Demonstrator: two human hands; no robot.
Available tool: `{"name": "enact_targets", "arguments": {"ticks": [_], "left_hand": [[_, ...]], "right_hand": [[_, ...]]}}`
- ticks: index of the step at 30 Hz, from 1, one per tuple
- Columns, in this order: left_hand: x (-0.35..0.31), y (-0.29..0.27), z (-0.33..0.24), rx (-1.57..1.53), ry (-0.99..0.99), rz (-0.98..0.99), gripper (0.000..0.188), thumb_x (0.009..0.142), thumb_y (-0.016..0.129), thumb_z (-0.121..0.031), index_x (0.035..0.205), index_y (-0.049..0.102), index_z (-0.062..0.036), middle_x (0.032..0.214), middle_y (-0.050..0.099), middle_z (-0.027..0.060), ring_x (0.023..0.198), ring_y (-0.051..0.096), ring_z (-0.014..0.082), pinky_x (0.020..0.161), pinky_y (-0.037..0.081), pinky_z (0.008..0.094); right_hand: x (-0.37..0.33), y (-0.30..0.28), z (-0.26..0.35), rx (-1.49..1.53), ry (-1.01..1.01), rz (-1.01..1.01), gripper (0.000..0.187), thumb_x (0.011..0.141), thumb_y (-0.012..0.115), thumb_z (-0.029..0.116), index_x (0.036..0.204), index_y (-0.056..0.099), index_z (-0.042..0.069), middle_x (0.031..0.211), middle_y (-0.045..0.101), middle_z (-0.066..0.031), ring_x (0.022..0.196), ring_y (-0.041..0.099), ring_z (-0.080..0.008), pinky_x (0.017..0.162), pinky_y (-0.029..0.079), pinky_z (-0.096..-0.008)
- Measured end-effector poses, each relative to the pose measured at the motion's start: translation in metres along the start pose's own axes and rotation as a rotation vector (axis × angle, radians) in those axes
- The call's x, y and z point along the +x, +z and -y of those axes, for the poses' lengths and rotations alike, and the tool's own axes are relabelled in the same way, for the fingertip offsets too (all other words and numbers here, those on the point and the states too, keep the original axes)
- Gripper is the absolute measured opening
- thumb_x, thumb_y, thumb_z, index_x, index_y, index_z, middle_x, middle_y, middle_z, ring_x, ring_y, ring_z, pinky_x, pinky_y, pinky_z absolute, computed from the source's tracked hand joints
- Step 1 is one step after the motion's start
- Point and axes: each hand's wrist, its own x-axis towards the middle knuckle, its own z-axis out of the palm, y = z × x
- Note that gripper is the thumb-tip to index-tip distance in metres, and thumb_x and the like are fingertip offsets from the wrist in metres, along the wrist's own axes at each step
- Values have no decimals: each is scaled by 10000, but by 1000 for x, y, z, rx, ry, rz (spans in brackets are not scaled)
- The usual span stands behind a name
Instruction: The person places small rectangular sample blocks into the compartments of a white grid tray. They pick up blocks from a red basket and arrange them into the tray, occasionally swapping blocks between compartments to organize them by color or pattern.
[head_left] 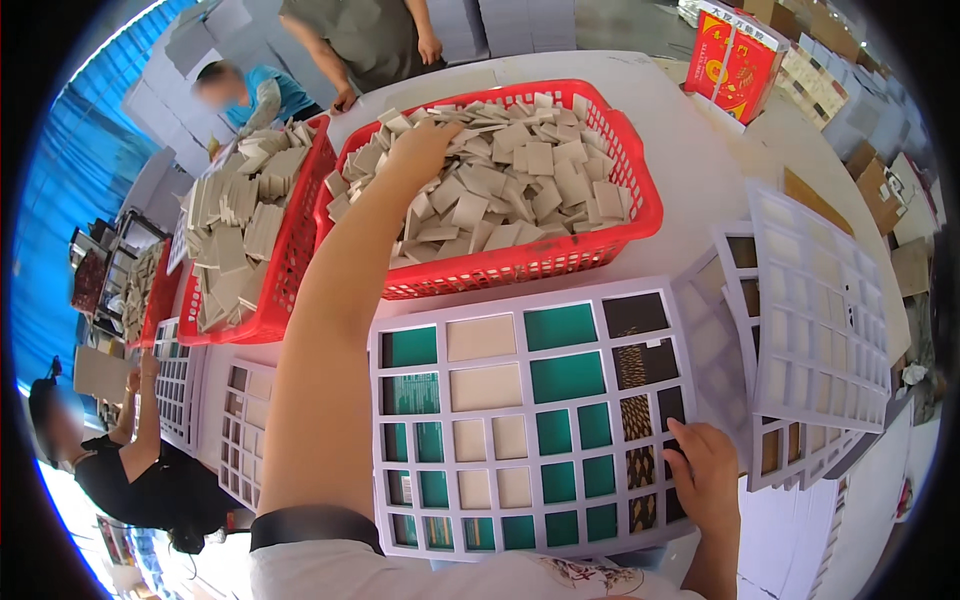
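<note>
My left hand [418,155] reaches into a red plastic basket [640,190] full of loose grey-beige square and rectangular pieces [545,160]. Its fingertips are down among the pieces, so its grip is hidden. In front of me lies a white tray [445,409] divided into square and rectangular cells. Beige pieces [485,388] fill several cells in its second column, while others show green or dark patterned surfaces. My right hand [708,475] is at the tray's right edge, its bent fingers over the rim and touching the dark cells there.
Another red basket [280,285] of beige pieces stands at left. White gridded trays [820,310] lie stacked and overlapping at right. A red carton [730,65] sits at the far right. One person [150,465] handles a tray at left; two more are across the table.
</note>
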Motion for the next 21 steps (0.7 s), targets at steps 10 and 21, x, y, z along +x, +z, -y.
{"name": "enact_targets", "arguments": {"ticks": [10,21], "left_hand": [[-27,-87,8,-1298,-325,-311,394,856,641,-132,1224,578,-8,979,689,138,845,685,226,725,562,353],[-145,-93,-119,-2104,-313,146,366,904,649,-237,1193,588,-21,1104,667,146,963,671,253,763,578,406]], "right_hand": [[-9,-9,21,15,-58,-37,351,815,696,72,1158,630,38,1005,619,-148,855,588,-347,759,477,-410],[114,1,54,1032,237,-161,410,935,635,288,1273,567,67,1204,584,-65,856,599,-119,743,464,-254]]}}
